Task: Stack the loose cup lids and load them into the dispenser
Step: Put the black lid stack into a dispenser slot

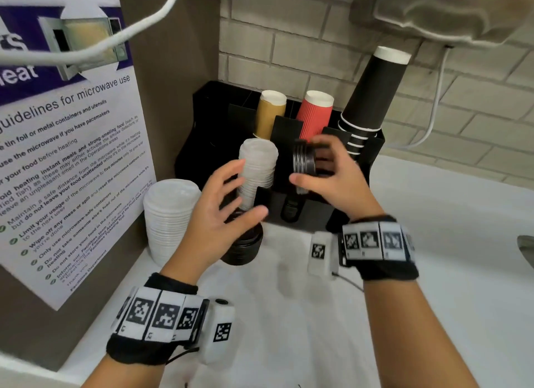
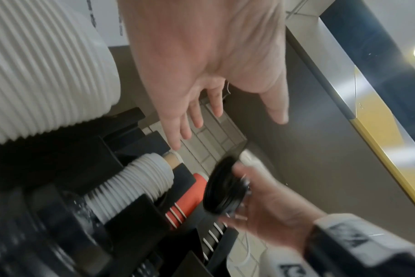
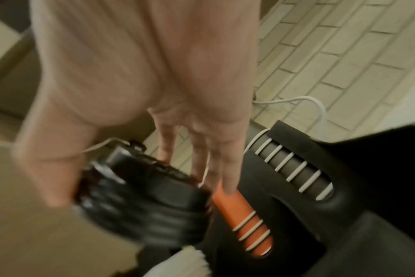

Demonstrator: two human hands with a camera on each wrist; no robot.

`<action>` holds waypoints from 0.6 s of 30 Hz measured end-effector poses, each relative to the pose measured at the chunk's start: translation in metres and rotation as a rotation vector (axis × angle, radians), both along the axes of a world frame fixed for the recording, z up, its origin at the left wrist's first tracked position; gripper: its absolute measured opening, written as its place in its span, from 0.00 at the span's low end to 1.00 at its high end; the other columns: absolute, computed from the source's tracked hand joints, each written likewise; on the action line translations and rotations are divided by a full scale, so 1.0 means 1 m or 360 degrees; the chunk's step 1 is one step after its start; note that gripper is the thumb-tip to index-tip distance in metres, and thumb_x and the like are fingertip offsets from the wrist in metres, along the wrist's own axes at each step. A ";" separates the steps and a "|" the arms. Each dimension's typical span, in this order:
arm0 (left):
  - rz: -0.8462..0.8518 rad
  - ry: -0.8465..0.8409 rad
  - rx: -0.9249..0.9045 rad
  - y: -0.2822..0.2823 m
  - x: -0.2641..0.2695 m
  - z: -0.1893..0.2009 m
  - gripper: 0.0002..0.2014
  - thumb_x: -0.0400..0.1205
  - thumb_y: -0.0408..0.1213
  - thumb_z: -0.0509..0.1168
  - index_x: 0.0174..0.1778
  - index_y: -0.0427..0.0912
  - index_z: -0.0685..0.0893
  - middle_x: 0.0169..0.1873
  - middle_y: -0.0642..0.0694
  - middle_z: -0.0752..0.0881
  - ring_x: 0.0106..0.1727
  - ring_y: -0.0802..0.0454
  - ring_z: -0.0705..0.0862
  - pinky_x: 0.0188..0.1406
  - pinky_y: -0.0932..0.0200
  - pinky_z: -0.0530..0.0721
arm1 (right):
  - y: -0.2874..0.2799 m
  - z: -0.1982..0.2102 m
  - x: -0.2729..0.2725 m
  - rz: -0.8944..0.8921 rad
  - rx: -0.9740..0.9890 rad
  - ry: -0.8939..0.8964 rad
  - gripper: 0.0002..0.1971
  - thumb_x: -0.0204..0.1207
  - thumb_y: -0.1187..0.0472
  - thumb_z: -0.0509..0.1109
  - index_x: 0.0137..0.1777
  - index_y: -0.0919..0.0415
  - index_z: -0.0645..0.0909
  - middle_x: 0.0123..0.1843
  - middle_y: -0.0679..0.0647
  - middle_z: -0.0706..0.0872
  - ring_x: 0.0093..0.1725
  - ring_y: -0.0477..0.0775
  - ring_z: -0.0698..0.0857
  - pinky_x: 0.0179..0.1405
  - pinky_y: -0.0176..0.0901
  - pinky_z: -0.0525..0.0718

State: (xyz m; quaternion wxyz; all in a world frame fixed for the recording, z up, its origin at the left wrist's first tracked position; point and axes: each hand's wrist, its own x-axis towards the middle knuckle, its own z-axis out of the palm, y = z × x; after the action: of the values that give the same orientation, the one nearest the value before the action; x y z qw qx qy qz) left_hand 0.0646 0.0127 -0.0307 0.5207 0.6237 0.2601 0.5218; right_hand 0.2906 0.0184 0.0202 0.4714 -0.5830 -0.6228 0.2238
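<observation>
Head view: right hand (image 1: 332,179) grip clamped on a short stack of black lids (image 1: 303,160), thumb at the near edge, fingers over the far edge. Stack held on its side, rims edge-on, glossy and ridged, about four or five lids nested. It sits in the air just in front of the black dispenser (image 1: 372,153), before the red cup sleeve (image 1: 315,116).

Left hand (image 1: 222,211) grip apart, fingers spread and straight, holding nothing, hovering above a second black lid stack (image 1: 245,249) standing on the white counter (image 1: 433,272).

White lid column (image 1: 257,171) leans in the dispenser slot behind that hand. Taller loose white lid stack (image 1: 170,220) stands on the counter to its left, against the microwave notice (image 1: 66,145).

Right wrist view: blurred; lids dark, stepped rims visible.
</observation>
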 end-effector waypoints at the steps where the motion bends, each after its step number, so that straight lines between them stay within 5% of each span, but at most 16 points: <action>1: 0.0055 -0.0007 0.0009 0.001 -0.003 0.001 0.32 0.69 0.49 0.76 0.69 0.61 0.73 0.69 0.66 0.78 0.73 0.60 0.77 0.67 0.62 0.80 | 0.013 0.001 0.008 -0.0099 -0.0019 -0.0174 0.35 0.61 0.55 0.85 0.67 0.47 0.72 0.60 0.46 0.81 0.60 0.45 0.82 0.58 0.31 0.80; 4: 0.0211 -0.0023 0.0008 0.005 -0.009 0.003 0.27 0.74 0.44 0.76 0.68 0.51 0.76 0.65 0.57 0.80 0.66 0.56 0.82 0.58 0.70 0.81 | 0.048 -0.005 0.018 -0.0131 -0.0326 -0.0733 0.41 0.61 0.57 0.84 0.74 0.51 0.69 0.66 0.57 0.76 0.66 0.58 0.77 0.64 0.43 0.76; 8: 0.0271 -0.0018 -0.0016 0.006 -0.014 0.005 0.25 0.72 0.43 0.69 0.67 0.48 0.76 0.63 0.50 0.80 0.62 0.53 0.83 0.55 0.69 0.81 | 0.075 -0.022 0.011 0.0005 -0.0683 -0.1341 0.46 0.62 0.58 0.82 0.79 0.51 0.64 0.73 0.61 0.70 0.70 0.64 0.73 0.65 0.55 0.79; 14: 0.0285 -0.0005 -0.0066 0.005 -0.019 0.003 0.20 0.76 0.36 0.69 0.64 0.47 0.78 0.61 0.52 0.81 0.58 0.57 0.84 0.53 0.70 0.81 | 0.083 -0.033 0.005 0.0063 -0.0887 -0.1851 0.47 0.62 0.54 0.81 0.80 0.51 0.62 0.73 0.61 0.69 0.70 0.67 0.73 0.67 0.59 0.72; 18: 0.0294 0.0020 -0.0076 0.004 -0.021 0.000 0.18 0.79 0.29 0.69 0.64 0.47 0.78 0.61 0.52 0.81 0.58 0.58 0.84 0.52 0.71 0.80 | 0.083 -0.034 0.004 0.0102 -0.0942 -0.1877 0.48 0.63 0.53 0.82 0.81 0.51 0.61 0.73 0.60 0.69 0.70 0.66 0.74 0.68 0.62 0.71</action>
State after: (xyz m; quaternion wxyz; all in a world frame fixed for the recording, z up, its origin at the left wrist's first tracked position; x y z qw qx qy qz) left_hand 0.0439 0.0171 -0.0303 0.4834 0.5877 0.3321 0.5574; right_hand 0.2942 0.1012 -0.0136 -0.1357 -0.6940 -0.7058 0.0428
